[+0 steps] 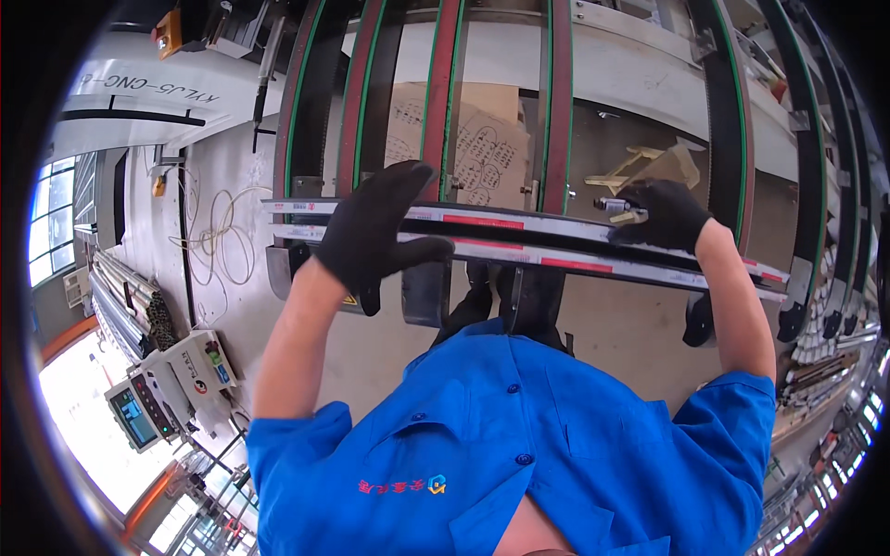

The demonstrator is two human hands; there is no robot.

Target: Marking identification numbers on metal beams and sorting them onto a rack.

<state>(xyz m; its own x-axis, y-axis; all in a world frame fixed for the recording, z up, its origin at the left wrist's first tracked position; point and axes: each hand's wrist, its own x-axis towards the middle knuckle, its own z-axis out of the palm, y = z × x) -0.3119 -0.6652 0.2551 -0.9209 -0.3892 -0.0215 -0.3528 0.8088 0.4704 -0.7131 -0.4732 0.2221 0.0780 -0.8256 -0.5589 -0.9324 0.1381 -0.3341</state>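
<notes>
Left hand [378,230] spans profiles [482,222], fingers apart; right hand [660,218] grip cannot be determined; beyond both, red rails [443,93] overlie cardboard [496,116].

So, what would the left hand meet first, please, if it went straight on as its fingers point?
Probably the red rail just beyond the left hand, though depth is unclear.

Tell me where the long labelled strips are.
The strips span the middle of the head view, by the near ends of the red-and-green rails, the left hand over their left part, the right hand toward their right end.
</notes>
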